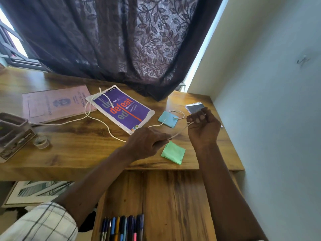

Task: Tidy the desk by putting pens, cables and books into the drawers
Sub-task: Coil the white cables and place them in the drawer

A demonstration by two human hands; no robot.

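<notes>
**Pens in drawer, cable stretched between two hands**

Pens (123, 226) lie side by side at 6 o'clock, in the near end of an open wooden drawer (173, 197) below the desk (78, 150) edge. At 7 o'clock a checked sleeve (40, 221) covers the left upper arm, and a framed print (34, 192) lies on the floor under the desk.

On the desk at 9 o'clock stands a box (13, 134), with a clear tape roll (41, 141) just beside it at its 3 o'clock. A pink book (57, 103) lies flat at 10 o'clock. A purple book (121, 110) lies tilted at its 3 o'clock, the two touching at a corner.

The white cable (97, 119) starts by the box and loops over the books. One plug rests on the purple cover, and the cable curves on to the left hand (147, 141) near centre. That hand is knuckles up, its fingers pinching the cable. From it a taut stretch rises toward 2 o'clock to the right hand (203, 127), which is raised off the desk with fingers curled round the cable. The hands are apart.

Green notes (173, 153) lie on the desk between the hands. Blue notes (168, 119) lie at their 12 o'clock, with another cable end looped across them. A spiral notepad (194, 107) lies at 12 o'clock from the right hand, partly hidden by it.

A dark leaf-patterned curtain (121, 40) hangs over the desk's far edge at 12 o'clock. A pale wall (269, 101) fills 3 o'clock.
</notes>
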